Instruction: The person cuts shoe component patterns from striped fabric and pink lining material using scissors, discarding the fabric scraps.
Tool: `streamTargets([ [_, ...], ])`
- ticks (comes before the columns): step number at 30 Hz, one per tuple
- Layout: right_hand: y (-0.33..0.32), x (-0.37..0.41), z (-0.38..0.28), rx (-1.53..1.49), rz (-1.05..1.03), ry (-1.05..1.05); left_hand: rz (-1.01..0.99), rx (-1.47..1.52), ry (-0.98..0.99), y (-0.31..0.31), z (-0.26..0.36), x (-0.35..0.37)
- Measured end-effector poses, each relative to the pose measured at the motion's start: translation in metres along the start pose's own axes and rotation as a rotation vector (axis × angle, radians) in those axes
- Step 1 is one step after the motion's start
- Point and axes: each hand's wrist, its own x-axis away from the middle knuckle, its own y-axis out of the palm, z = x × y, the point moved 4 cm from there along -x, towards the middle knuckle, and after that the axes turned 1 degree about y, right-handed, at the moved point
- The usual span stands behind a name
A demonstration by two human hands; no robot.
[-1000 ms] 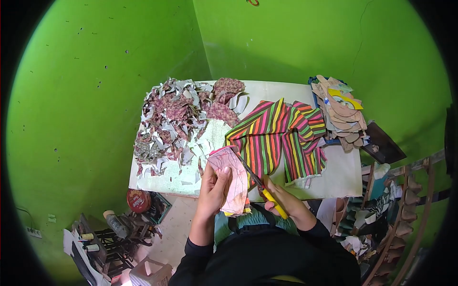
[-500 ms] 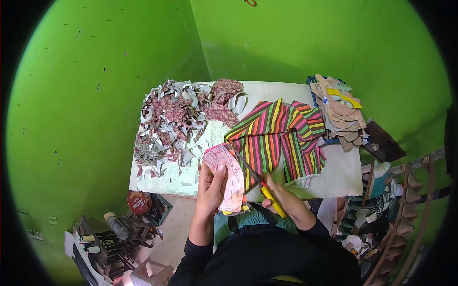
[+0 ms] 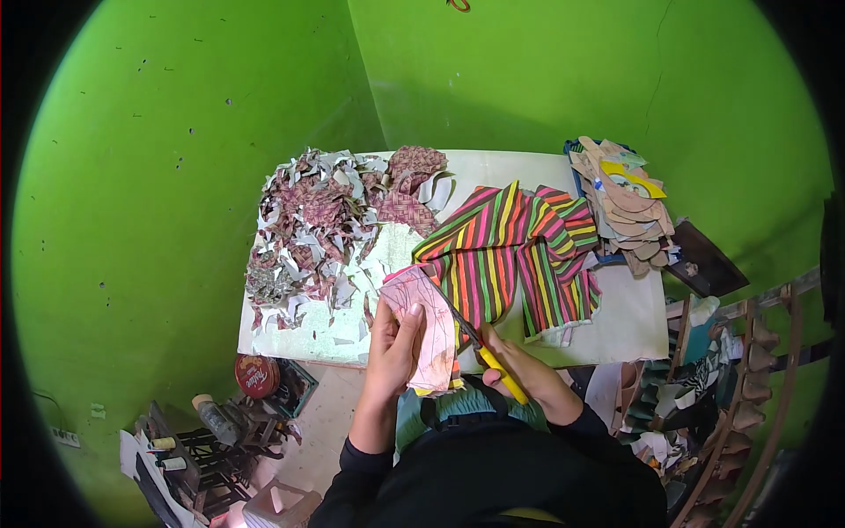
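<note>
My left hand (image 3: 393, 352) is closed on a layered pink piece (image 3: 433, 348) with dark pen-like lines on its face and striped fabric showing along its lower edge. The thumb lies across the front of this piece. In my right hand (image 3: 525, 368) are scissors with yellow handles (image 3: 500, 371). Their dark blades (image 3: 465, 326) point up and left along the piece's right edge; how far apart the blades are is hard to make out. Just beyond the hands, a striped fabric (image 3: 502, 255) in pink, yellow, green and orange lies rumpled on the white table (image 3: 625, 326).
Cloth and paper scraps (image 3: 308, 220) are heaped on the table's left side. A stack of cardboard-like templates (image 3: 627, 207) rests in a blue crate at the back right. Below stand a round red tin (image 3: 257, 377) and, at right, a rack (image 3: 748, 387) holding shaped pieces.
The pink piece has tilted slightly and shifted a little to the right with my left hand. The scissors stay at its right edge, their blades moved slightly.
</note>
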Motion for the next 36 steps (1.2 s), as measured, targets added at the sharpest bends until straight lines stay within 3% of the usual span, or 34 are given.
streamTargets([
  [4,0.002,-0.004,0.012,0.105,0.07,-0.187,-0.011,-0.007,-0.02,0.002,0.001,-0.001],
  [6,0.006,-0.001,0.01,-0.442,0.111,0.027,-0.005,-0.01,-0.027,0.001,0.0,-0.002],
  [9,0.006,0.002,0.004,-0.598,0.072,0.084,0.0,-0.007,-0.033,0.001,0.0,-0.002],
  [13,0.01,0.013,-0.021,-0.392,-0.011,0.199,0.007,0.019,-0.005,0.002,0.001,-0.002],
  [16,0.012,0.007,0.0,-0.646,-0.027,0.051,0.012,0.023,-0.003,0.001,0.002,-0.002],
  [18,0.013,0.003,-0.005,-0.362,-0.012,-0.042,0.015,0.022,-0.003,0.001,0.003,-0.002],
  [22,0.015,0.006,-0.008,-0.35,-0.028,-0.056,0.017,0.006,-0.009,0.0,0.004,-0.002],
  [24,0.015,0.008,-0.017,-0.161,0.11,-0.123,0.011,0.011,0.0,-0.002,0.002,-0.002],
  [28,0.012,0.01,-0.023,-0.152,0.095,-0.043,0.014,0.021,0.002,-0.001,0.002,-0.002],
  [31,0.012,0.004,0.001,-0.312,0.026,-0.005,0.02,0.005,-0.056,0.001,0.005,-0.001],
  [33,0.014,-0.001,0.02,-0.599,-0.01,0.065,0.024,0.013,-0.057,0.001,0.003,-0.001],
  [36,0.012,-0.003,0.003,-0.374,0.121,-0.06,0.025,0.014,-0.069,-0.003,0.0,0.0],
])
